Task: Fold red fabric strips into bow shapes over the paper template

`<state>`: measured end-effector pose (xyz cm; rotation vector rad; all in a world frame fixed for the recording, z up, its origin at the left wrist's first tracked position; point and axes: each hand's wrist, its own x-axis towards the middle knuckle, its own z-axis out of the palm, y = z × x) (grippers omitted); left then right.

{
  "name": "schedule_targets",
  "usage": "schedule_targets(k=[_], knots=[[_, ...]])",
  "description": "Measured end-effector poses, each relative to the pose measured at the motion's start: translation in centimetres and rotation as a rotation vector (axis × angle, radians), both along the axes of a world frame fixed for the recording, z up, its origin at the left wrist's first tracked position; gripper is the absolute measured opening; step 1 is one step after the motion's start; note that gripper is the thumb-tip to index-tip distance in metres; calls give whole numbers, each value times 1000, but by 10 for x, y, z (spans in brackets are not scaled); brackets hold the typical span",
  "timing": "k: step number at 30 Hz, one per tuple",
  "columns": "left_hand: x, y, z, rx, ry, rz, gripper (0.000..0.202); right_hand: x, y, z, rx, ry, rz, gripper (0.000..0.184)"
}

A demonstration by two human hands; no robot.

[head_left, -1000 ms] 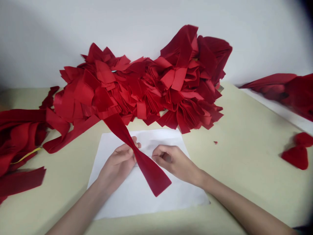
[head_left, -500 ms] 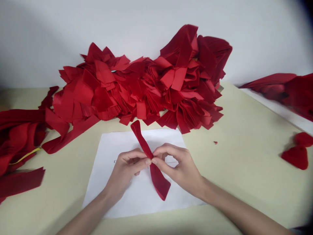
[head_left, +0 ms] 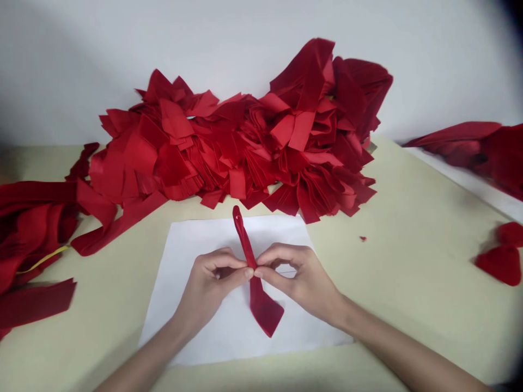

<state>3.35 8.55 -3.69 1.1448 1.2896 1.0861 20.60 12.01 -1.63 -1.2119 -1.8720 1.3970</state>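
Note:
A narrow red fabric strip [head_left: 261, 307] stands pinched at its middle over a white sheet of paper [head_left: 204, 239] on the table. My left hand [head_left: 212, 286] grips the strip's middle from the left with thumb and forefinger. My right hand [head_left: 296, 277] pinches the same spot from the right, fingertips meeting those of the left. The strip's upper end points up and away toward the big pile; its lower end fans out flat on the paper.
A large heap of red fabric strips [head_left: 245, 141] lies behind the paper against the white wall. More red strips [head_left: 32, 234] lie at the left, with a yellow band among them. Red pieces [head_left: 498, 261] sit at the right; more red cloth [head_left: 469, 141] lies on a white surface.
The strip was pulled free of the pile and lay flat and wide under my left hand. Both hands have since closed on its middle and gathered it narrow; it stands more upright.

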Motion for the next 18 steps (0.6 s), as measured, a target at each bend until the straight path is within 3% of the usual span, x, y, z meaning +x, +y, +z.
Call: schedule_targets(k=[8,18], knots=[[-7,-1,0,117,165,-122,12,1,0,-2,-43,-12,18,13],[-4,-1,0,48,127,-122,14,0,1,-3,-119,-76,66,12]])
